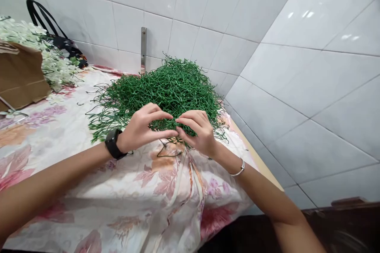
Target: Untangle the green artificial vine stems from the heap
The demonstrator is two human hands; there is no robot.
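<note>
A large tangled heap of thin green artificial stems (175, 83) lies on the cloth, with loose stems spreading towards its left side. At the heap's front edge, my left hand (147, 125) has its thumb and fingers apart, with green stems showing behind the gap. Facing it, my right hand (200, 132) has its fingers bent and its thumb close to the fingertips. Both sets of fingertips almost meet. Anything thin pinched in the right hand cannot be made out against the green. A dark thin loop (166, 154) lies on the cloth just below my hands.
The floral cloth (115, 201) covers the table and hangs over its front. White artificial flowers (61, 65), a brown cardboard box (22, 75) and a dark bag (67, 45) are at left. Tiled walls (297, 83) close off the back and right; a metal strip (143, 49) stands behind.
</note>
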